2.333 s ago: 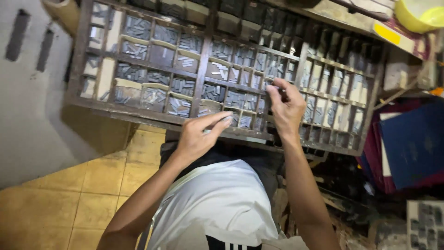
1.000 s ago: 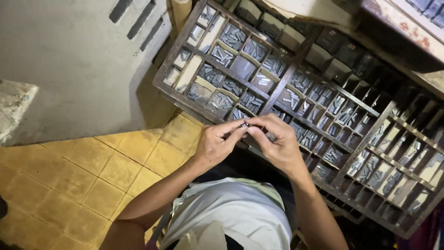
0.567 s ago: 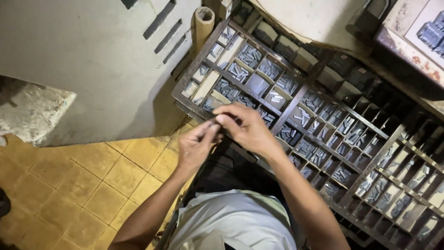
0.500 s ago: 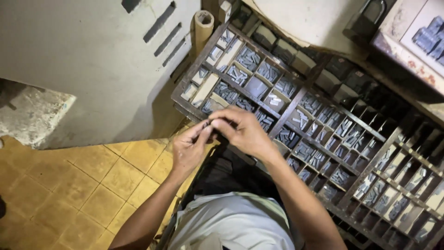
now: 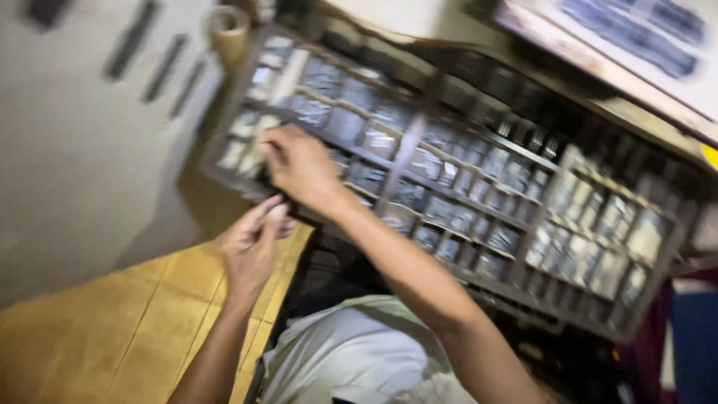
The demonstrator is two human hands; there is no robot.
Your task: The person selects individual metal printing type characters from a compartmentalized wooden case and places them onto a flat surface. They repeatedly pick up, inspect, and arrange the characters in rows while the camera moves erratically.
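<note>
A wide wooden tray split into many small compartments slopes in front of me, each compartment filled with small grey metal pieces. My right hand reaches across to the compartments at the tray's left end, fingers curled down into them. The picture is blurred, so what those fingers grip does not show. My left hand hovers just below the tray's front edge, close under the right hand. Its fingertips are pinched together on what looks like a small metal piece.
A grey wall panel with dark slots stands to the left, with a cardboard tube by the tray's far corner. Yellow floor tiles lie below. Another tray of grey pieces sits at the top right, and a blue thing at the right edge.
My right hand has left the left hand and moved up and left into the tray's end compartments. The left hand has dropped slightly below the tray edge. The view has swung and blurred.
</note>
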